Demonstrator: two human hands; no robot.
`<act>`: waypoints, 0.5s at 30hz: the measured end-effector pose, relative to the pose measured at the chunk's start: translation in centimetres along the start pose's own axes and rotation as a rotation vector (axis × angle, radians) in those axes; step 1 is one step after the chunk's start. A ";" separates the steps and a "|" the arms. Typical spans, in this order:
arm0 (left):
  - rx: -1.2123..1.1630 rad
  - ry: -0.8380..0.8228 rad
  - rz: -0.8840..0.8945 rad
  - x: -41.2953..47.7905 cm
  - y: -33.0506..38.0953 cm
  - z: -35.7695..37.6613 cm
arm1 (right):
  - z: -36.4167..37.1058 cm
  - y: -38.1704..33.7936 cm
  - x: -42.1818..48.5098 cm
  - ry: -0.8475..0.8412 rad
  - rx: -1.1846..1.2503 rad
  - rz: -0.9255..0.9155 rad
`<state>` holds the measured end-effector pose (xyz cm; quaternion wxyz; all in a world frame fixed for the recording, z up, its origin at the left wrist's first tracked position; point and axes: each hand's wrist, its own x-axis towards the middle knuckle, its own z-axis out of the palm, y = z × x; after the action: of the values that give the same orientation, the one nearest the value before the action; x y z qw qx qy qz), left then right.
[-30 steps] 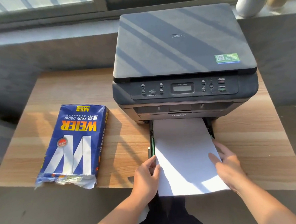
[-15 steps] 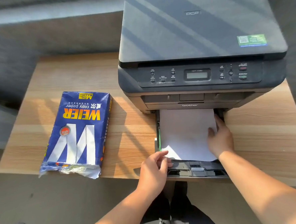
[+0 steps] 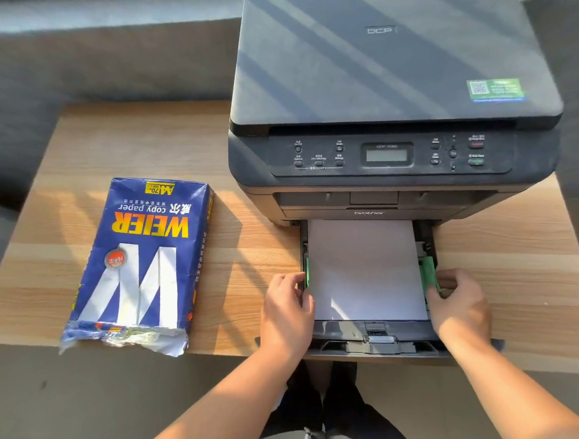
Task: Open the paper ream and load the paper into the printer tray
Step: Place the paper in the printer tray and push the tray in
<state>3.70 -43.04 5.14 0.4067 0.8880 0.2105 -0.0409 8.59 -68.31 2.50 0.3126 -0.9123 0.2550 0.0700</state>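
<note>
Paper stack [image 3: 364, 269] lies flat in pulled-out printer tray [image 3: 373, 336]. Left hand [image 3: 286, 307] pinches left green guide [image 3: 307, 272]; right hand [image 3: 459, 305] pinches right green guide [image 3: 429, 275]. Risk: over-squeezed guides buckle sheets; loose guides cause skewed feed. Opened ream [image 3: 138, 266] on tabletop [image 3: 521, 256], apart.

I'm seeing the blue WEIER paper ream [image 3: 138, 262] lying flat at left of frame, near end torn open, white paper stack [image 3: 364, 269] sitting flat in the pulled-out black printer tray [image 3: 373, 344], lower centre, under the dark grey printer [image 3: 392, 94].
</note>
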 end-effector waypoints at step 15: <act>0.045 0.079 0.071 -2.0 1.2 2.0 | -0.2 0.4 0.1 0.002 0.137 0.134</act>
<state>2.61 -45.85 5.13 0.3792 0.9048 0.1937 0.0038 8.49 -68.73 2.37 0.3685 -0.8697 0.3202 0.0723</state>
